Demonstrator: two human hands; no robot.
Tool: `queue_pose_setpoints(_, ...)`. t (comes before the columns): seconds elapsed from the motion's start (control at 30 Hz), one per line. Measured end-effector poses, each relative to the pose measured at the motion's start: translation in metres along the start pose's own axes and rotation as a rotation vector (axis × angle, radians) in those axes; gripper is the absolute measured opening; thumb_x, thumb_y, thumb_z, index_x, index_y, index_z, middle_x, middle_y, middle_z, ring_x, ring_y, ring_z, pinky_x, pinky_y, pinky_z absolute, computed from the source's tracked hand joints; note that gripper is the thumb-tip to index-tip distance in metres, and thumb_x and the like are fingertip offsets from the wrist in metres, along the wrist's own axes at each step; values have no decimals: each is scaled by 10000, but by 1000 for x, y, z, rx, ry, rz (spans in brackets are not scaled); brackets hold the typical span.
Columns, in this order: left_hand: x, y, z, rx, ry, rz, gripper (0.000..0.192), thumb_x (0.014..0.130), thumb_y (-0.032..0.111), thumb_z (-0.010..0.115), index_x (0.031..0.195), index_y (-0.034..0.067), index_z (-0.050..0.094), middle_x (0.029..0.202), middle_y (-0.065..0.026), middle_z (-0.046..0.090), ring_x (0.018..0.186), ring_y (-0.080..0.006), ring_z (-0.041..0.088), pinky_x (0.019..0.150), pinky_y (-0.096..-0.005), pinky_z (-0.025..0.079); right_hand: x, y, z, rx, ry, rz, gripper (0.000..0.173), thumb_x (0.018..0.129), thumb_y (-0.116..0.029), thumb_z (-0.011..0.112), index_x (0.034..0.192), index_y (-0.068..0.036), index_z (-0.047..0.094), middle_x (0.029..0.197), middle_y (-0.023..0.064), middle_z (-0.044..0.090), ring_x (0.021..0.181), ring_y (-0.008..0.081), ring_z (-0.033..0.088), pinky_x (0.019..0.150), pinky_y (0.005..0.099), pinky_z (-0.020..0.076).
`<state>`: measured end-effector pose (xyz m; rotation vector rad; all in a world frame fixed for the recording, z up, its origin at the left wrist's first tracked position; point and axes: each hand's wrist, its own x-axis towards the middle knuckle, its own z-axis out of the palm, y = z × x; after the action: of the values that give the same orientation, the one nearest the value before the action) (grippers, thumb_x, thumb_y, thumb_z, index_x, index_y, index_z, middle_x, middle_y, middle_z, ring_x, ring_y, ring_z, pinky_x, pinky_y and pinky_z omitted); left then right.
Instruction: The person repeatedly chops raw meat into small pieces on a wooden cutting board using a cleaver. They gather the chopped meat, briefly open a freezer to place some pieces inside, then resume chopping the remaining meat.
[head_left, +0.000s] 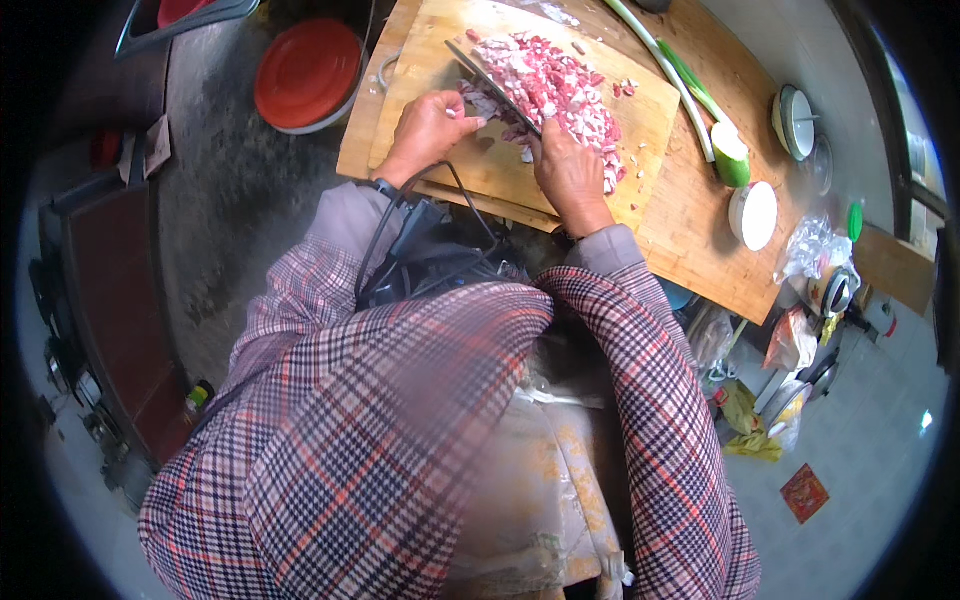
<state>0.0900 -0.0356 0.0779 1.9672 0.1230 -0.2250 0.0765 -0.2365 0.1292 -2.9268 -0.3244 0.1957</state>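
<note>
My right hand (574, 176) grips a knife (493, 86), whose dark blade is seen nearly edge-on and slants up to the left. Chopped pink and white meat (559, 90) lies heaped on the wooden cutting board (427, 60), mostly on the blade's far side. A few pieces sit on the near side of the blade. My left hand (427, 131) hovers by the board's left part, close to the blade, with its fingers curled and the thumb pointing towards the meat. Whether a small bit is pinched in its fingers is unclear.
Right of the board, the wooden table (675, 240) carries a long scallion (660, 60), a cut green-and-white radish piece (731, 157), a white bowl (754, 216) and another bowl (795, 124). A red-lidded bucket (307, 75) stands left. Dark cables (450, 176) hang near my left wrist.
</note>
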Motion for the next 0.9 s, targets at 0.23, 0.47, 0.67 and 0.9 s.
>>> queue_pose_setpoints(0.23, -6, 2, -8, -231, -126, -61, 143, 781, 107, 630, 917, 61, 633, 715, -19, 595, 610, -92, 519, 554, -238, 427, -8, 32, -69, 43, 246, -58, 207, 875, -255, 576, 847, -60, 514, 605, 166, 601, 529, 354, 595, 449, 430, 442)
queue_pose_setpoints(0.47, -12, 12, -10, -388, -195, -251, 216, 798, 130, 625, 986, 40, 569, 724, -29, 570, 603, -93, 532, 537, -232, 432, -4, 59, -30, -41, 95, 203, 221, 863, -271, 563, 878, -55, 518, 692, 220, 614, 618, 425, 592, 551, 503, 469)
queue_pose_setpoints(0.67, -16, 16, -13, -407, -228, -280, 155, 837, 156, 608, 956, 63, 576, 723, -15, 563, 600, -82, 530, 521, -207, 429, 3, 86, -48, -1, 129, 119, 283, 869, -324, 551, 864, -41, 564, 688, 224, 619, 653, 435, 598, 589, 507, 471)
queue_pose_setpoints(0.9, -21, 15, -16, -425, -157, -373, 127, 855, 171, 607, 936, 73, 593, 687, 10, 565, 574, -58, 526, 517, -176, 406, -18, 82, -88, 99, 251, 180, 274, 851, -312, 590, 843, -43, 538, 641, 242, 591, 605, 432, 584, 528, 494, 451)
